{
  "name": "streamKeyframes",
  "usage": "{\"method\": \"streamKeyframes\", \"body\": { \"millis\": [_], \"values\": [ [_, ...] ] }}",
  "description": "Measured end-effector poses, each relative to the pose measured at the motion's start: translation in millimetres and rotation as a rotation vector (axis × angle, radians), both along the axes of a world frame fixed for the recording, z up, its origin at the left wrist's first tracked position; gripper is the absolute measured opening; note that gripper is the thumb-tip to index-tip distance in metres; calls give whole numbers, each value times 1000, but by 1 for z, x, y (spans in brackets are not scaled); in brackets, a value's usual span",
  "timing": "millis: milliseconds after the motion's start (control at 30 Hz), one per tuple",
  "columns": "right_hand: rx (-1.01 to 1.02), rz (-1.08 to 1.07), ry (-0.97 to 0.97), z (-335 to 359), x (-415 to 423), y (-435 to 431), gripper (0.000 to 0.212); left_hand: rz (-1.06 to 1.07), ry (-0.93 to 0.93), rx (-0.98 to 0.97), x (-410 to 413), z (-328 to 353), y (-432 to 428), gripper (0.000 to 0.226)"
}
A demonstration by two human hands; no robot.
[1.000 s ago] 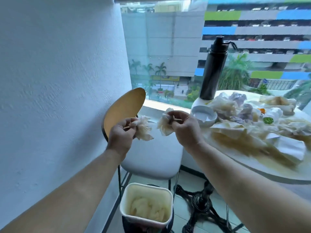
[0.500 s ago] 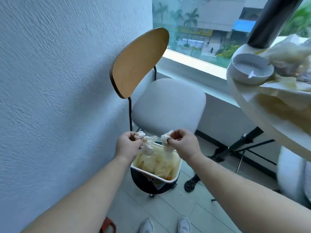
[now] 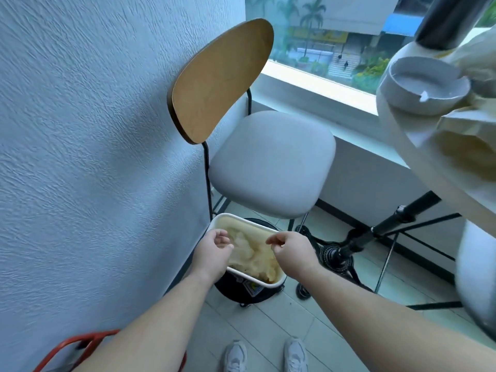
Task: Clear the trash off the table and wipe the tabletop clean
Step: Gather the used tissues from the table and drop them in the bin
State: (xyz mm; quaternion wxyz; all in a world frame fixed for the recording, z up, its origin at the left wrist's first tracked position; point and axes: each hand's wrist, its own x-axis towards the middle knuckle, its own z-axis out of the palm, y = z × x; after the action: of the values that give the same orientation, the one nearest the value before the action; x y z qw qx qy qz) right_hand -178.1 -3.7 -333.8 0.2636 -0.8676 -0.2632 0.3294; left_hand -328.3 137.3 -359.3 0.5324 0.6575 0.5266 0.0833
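Observation:
A white-rimmed trash bin (image 3: 236, 218) stands on the floor below the chair, filled with crumpled stained tissues (image 3: 251, 253). My left hand (image 3: 213, 251) hovers over the bin's left rim, fingers loosely curled and holding nothing. Over the bin's right side hangs my right hand (image 3: 291, 252), its fingers relaxed and empty too. The round white table (image 3: 408, 146) juts in at the upper right, carrying a pale bowl (image 3: 424, 85), more crumpled wet paper (image 3: 472, 135) and the base of a black bottle (image 3: 448, 20).
A chair with a wooden backrest (image 3: 220, 81) and grey seat (image 3: 271, 165) stands against the textured wall (image 3: 94, 130). The table's black pedestal foot (image 3: 338, 253) sits right of the bin. My shoes (image 3: 265, 355) are on the tiled floor; a red frame (image 3: 80, 345) shows at lower left.
Both hands carried tissue wads from beside the table down to the bin and let them go; the wads now lie in the bin and both hands are empty.

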Motion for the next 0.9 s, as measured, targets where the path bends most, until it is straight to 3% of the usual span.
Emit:
{"method": "streamKeyframes", "body": {
  "millis": [133, 433, 900],
  "values": [
    [20, -20, -31, 7, 5, 2, 30, -8, 38, 118, -2, 13, 9, 11],
    [153, -123, -61, 58, 19, 14, 28, -58, -9, 329, 9, 80, 35, 18],
    [479, -273, -273, 220, 51, 16, 42, -283, -268, 633, 62, 229, 59, 20]
  ]
}}
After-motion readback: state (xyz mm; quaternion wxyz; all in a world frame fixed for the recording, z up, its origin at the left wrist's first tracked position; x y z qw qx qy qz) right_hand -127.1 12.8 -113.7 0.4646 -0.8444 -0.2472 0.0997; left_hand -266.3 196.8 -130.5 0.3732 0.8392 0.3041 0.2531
